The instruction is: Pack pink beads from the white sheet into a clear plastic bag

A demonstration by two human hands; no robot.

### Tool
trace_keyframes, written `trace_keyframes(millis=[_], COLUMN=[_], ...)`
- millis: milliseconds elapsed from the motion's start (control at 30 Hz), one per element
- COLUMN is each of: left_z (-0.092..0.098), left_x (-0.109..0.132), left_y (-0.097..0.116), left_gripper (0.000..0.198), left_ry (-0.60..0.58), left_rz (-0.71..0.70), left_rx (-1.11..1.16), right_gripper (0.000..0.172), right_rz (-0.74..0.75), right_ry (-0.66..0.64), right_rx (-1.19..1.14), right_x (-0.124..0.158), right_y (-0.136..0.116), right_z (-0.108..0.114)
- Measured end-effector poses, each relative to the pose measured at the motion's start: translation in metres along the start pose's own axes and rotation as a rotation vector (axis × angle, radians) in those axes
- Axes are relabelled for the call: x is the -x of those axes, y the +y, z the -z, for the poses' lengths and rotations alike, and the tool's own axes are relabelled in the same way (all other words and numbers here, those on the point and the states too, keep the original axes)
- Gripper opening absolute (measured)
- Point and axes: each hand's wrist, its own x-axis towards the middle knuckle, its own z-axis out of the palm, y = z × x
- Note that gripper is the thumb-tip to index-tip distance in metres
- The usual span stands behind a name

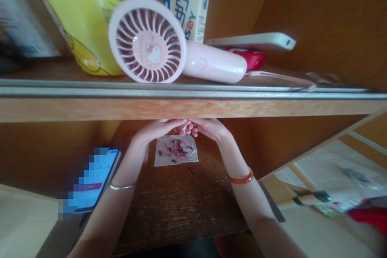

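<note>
From the head view, the left hand (157, 129) and the right hand (210, 127) meet beneath a wooden shelf (193, 109), fingers curled closed on a small clear piece (183, 129) (too small to tell what it is). Just below lies a whitish sheet (163, 157) scattered with dark red beads (177, 149). A phone (93, 179) lies left of them; a pink fan (148, 40) sits on the shelf.

The fan (147, 39) is pale pink with a cartoon cat at its centre; the bangle (240, 178) is orange-red, the beads (177, 150) dark pink, the shelf (181, 109) wood-grained brown.
</note>
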Motion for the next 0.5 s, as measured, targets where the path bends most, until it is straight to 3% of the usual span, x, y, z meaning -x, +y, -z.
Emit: trace_keyframes(millis=[200,400,500], left_z=[-0.002,-0.015,-0.011], left_x=[0.003,-0.01,-0.014], left_y=[0.002,-0.004,-0.005], left_gripper=[0.034,0.036,0.037], left_ry=[0.138,0.212,0.299], left_rz=[-0.032,0.027,0.03], left_rx=[-0.057,0.223,0.209], right_gripper=[0.027,0.025,0.023], right_rz=[0.062,0.143,0.128], right_ry=[-0.02,0.072,0.114], right_rx=[-0.059,-0.075,-0.022], right_x=[0.001,0.003,0.002], right_y=[-0.01,-0.018,-0.014], right_z=[-0.012,-0.022,-0.02])
